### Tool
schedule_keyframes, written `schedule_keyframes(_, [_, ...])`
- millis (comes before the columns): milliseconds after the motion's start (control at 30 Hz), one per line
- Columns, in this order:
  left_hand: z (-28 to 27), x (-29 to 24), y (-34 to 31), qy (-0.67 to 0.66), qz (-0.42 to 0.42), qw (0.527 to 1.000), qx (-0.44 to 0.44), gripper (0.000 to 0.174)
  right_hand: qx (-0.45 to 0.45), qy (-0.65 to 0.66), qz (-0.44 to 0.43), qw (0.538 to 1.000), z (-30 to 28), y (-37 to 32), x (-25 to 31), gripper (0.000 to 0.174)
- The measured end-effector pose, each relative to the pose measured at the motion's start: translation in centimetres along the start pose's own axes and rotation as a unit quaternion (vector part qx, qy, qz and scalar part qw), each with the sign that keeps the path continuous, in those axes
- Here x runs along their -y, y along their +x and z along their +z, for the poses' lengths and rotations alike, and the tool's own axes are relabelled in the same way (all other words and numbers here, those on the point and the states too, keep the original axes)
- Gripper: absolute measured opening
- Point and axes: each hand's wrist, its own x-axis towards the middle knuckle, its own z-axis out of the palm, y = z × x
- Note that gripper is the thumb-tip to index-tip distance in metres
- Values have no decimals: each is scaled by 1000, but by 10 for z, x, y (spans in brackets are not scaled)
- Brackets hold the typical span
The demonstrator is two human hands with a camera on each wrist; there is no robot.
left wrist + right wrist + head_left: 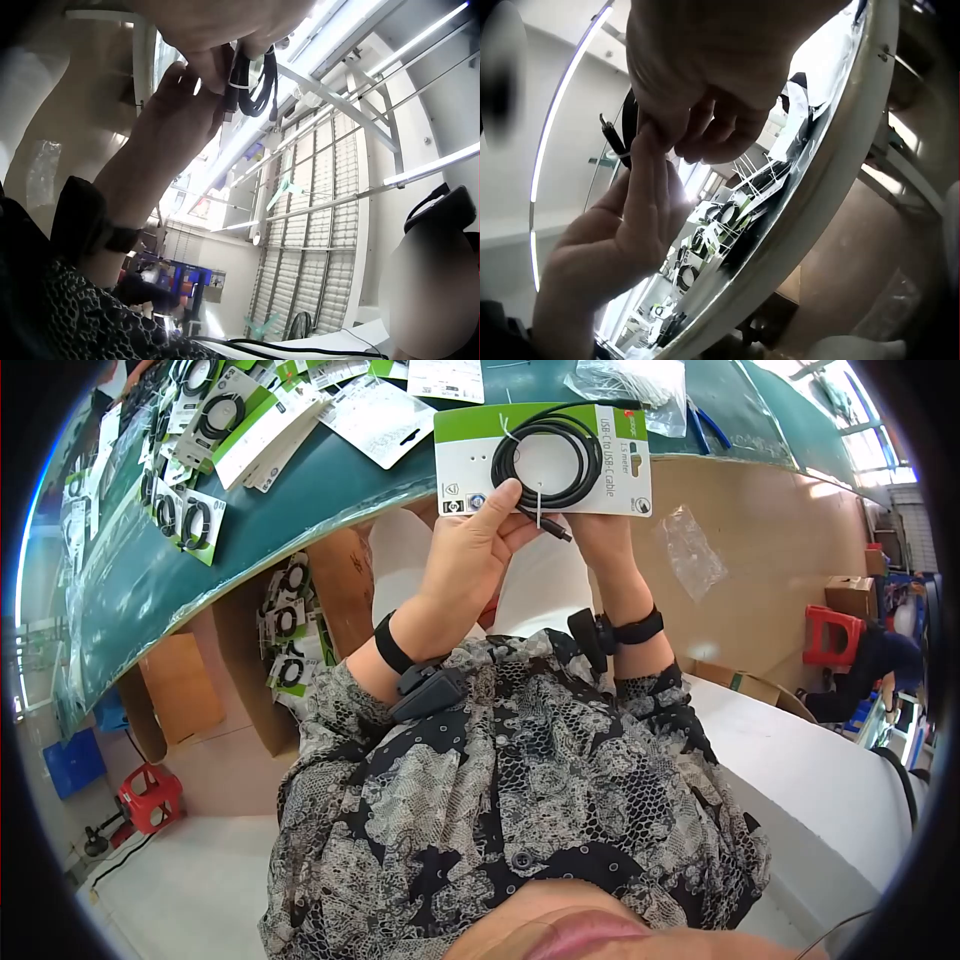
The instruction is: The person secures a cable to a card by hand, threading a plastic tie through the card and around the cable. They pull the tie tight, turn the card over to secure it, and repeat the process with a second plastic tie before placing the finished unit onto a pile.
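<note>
In the head view a printed white-and-green packaging card (pixel 625 455) faces up, bearing a coiled black USB-C cable (pixel 592 465) bound with white ties. My left hand (pixel 475 545) grips the card's lower edge, thumb on its front beside the coil and fingers near the cable's hanging plug. My right hand (pixel 605 545) reaches behind the card, which hides its fingers there. Seen from the right wrist, the right hand's fingers (pixel 716 131) are bent and meet the left hand's fingertips; I cannot tell what they pinch. A white tie end hangs below the card.
Many carded cables (pixel 195 520) lie piled on the green table (pixel 270 525) at left, with more cards (pixel 375 420) behind. A plastic bag of white ties (pixel 640 380) and blue-handled pliers (pixel 708 425) lie at the back right. A box (pixel 290 630) below holds more carded cables.
</note>
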Motion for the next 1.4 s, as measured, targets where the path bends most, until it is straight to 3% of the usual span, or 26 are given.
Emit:
schedule_keyframes(133, [-1,4,1,1,-10,1000,-9,24,46,-89,-53,994,-2,3,-10,25])
schedule_keyframes(233, [-6,13,4,-34,-14,999,-14,25,-29,-244,-267,932,6,1,-27,20])
schedule_keyframes(267, [-7,14,4,-35,-16,999,-15,25,-29,-245,-264,932,4,-2,-28,20])
schedule_keyframes(300, [-4,11,5,-41,-19,999,-17,25,-11,-156,-99,983,0,-4,-24,21])
schedule_keyframes(333, [-2,8,8,-48,-18,999,-20,25,8,-59,66,996,-3,-4,-19,23])
schedule_keyframes(367, [-1,6,8,-55,-16,998,-26,25,31,40,232,971,-6,-8,-15,24])
schedule_keyframes(400, [-5,5,10,-55,-13,998,-28,25,34,41,232,971,-14,-13,-12,24])
schedule_keyframes(467, [-17,8,18,-33,38,998,-36,26,-109,-98,101,984,-32,-20,-5,22])
schedule_keyframes(500, [-21,11,21,-25,62,997,-42,26,-103,-101,99,985,-33,-20,0,22])
schedule_keyframes(533, [-21,13,20,-30,62,997,-43,26,-77,-185,-29,979,-32,-17,14,22])
schedule_keyframes(600, [-21,17,18,-17,41,998,-34,26,-26,-341,-274,899,-28,-14,40,23])
schedule_keyframes(633, [-20,19,18,-9,31,999,-27,26,-29,-346,-270,898,-25,-12,46,23])
schedule_keyframes(733, [-23,24,14,-36,13,999,-5,26,83,-460,-227,854,-12,3,53,26])
schedule_keyframes(1233, [-32,20,13,-66,-22,998,-1,24,150,-354,-212,899,-12,7,48,20])
schedule_keyframes(1300, [-30,20,14,-48,-14,998,-40,25,148,-353,-212,899,-16,8,47,19])
schedule_keyframes(1400, [-25,11,10,-36,0,999,-40,25,-44,-279,-226,932,-33,13,44,20])
